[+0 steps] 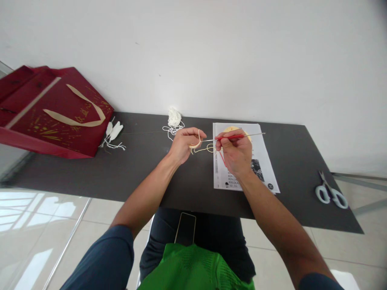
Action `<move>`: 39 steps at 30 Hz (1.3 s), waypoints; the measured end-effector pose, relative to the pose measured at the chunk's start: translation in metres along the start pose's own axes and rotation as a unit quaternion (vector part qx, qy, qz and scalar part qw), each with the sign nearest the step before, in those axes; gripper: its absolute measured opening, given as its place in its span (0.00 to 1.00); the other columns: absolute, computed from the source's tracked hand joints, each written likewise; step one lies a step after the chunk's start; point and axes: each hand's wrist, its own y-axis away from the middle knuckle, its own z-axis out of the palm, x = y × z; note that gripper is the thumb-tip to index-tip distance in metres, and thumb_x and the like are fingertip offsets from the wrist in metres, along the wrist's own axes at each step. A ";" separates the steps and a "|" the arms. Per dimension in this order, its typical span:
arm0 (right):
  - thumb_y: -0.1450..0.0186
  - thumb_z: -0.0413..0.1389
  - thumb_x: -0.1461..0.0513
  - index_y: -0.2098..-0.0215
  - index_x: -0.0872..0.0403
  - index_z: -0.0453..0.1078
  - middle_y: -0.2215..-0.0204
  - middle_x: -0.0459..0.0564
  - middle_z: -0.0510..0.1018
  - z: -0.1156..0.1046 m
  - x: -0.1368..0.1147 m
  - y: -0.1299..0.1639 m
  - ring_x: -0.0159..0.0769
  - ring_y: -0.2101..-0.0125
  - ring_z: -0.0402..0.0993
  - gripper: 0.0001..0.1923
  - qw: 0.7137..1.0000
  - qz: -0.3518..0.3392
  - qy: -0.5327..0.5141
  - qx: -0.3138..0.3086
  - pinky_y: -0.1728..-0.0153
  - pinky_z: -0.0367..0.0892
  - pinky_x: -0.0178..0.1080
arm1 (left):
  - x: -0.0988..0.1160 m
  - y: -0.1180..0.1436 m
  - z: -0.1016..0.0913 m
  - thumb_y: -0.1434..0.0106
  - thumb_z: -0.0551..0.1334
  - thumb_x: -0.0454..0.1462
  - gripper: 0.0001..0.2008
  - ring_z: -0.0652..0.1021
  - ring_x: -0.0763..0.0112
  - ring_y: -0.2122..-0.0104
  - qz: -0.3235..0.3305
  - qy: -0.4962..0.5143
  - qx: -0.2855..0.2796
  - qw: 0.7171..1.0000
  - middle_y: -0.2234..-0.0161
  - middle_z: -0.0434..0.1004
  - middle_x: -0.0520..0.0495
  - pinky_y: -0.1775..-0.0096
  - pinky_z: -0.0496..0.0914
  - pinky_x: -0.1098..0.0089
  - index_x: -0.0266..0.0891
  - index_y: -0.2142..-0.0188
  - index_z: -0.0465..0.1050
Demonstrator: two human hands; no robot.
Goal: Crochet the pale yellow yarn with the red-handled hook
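My right hand [236, 153] is closed around a crochet hook [231, 137] with a red grip. Its thin metal shaft reaches left to my left hand [184, 144], and its other end sticks out to the right. In my left hand a small piece of pale yellow yarn [196, 146] is pinched, with a strand looped over the index finger. A yellow strand trails between the two hands. Below the right fingers a short red strand [223, 159] hangs. Behind that hand, partly hidden, a round yellow piece [232, 129] lies on the printed sheets.
Printed sheets [267, 169] lie under my right hand. White yarn [174, 117] is heaped by the wall, and small white pieces with loose ends [115, 131] sit beside a red gift bag [60, 112]. Scissors [329, 191] rest at the table's right end. A phone [185, 228] is on my lap.
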 end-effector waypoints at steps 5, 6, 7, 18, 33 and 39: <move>0.42 0.71 0.59 0.67 0.49 0.73 0.69 0.42 0.84 0.002 -0.003 -0.001 0.26 0.75 0.75 0.12 0.996 0.069 -0.055 0.009 0.75 0.71 0.31 | 0.002 -0.001 -0.001 0.55 0.64 0.30 0.10 0.65 0.77 0.82 -0.039 0.052 -0.034 0.997 0.83 0.69 0.51 0.75 0.58 0.71 0.33 0.71 0.81; 0.42 0.71 0.59 0.67 0.49 0.73 0.70 0.42 0.84 0.002 -0.003 -0.001 0.26 0.75 0.75 0.12 0.994 0.088 -0.071 0.015 0.75 0.71 0.30 | 0.002 -0.001 -0.002 0.55 0.64 0.30 0.09 0.65 0.77 0.82 -0.040 0.058 -0.043 0.997 0.83 0.70 0.50 0.75 0.58 0.71 0.33 0.71 0.81; 0.43 0.72 0.59 0.67 0.49 0.73 0.70 0.42 0.85 0.002 -0.003 -0.001 0.25 0.75 0.75 0.12 0.991 0.105 -0.085 0.021 0.75 0.71 0.29 | 0.002 -0.001 -0.003 0.54 0.65 0.30 0.08 0.66 0.77 0.81 -0.039 0.060 -0.051 0.996 0.82 0.71 0.50 0.75 0.59 0.71 0.33 0.71 0.81; 0.45 0.74 0.59 0.68 0.52 0.76 0.66 0.42 0.86 0.005 0.002 0.000 0.20 0.72 0.79 0.13 0.964 0.188 -0.160 0.095 0.68 0.77 0.21 | -0.009 -0.001 0.003 0.47 0.75 0.39 0.11 0.76 0.72 0.70 0.068 -0.086 -0.015 0.994 0.69 0.82 0.46 0.65 0.70 0.71 0.38 0.63 0.85; 0.42 0.71 0.59 0.66 0.50 0.76 0.64 0.43 0.86 0.021 0.009 0.011 0.23 0.70 0.80 0.10 0.976 0.154 -0.106 0.111 0.65 0.79 0.25 | -0.016 0.007 0.019 0.44 0.68 0.33 0.27 0.70 0.79 0.76 0.114 -0.129 0.066 0.983 0.73 0.73 0.55 0.71 0.66 0.74 0.41 0.43 0.77; 0.41 0.71 0.58 0.65 0.50 0.75 0.63 0.44 0.86 0.022 0.009 0.012 0.23 0.69 0.80 0.11 0.976 0.142 -0.116 0.114 0.64 0.79 0.26 | -0.018 0.008 0.024 0.45 0.69 0.33 0.24 0.74 0.77 0.73 0.106 -0.092 0.086 0.986 0.70 0.76 0.53 0.68 0.69 0.73 0.40 0.47 0.77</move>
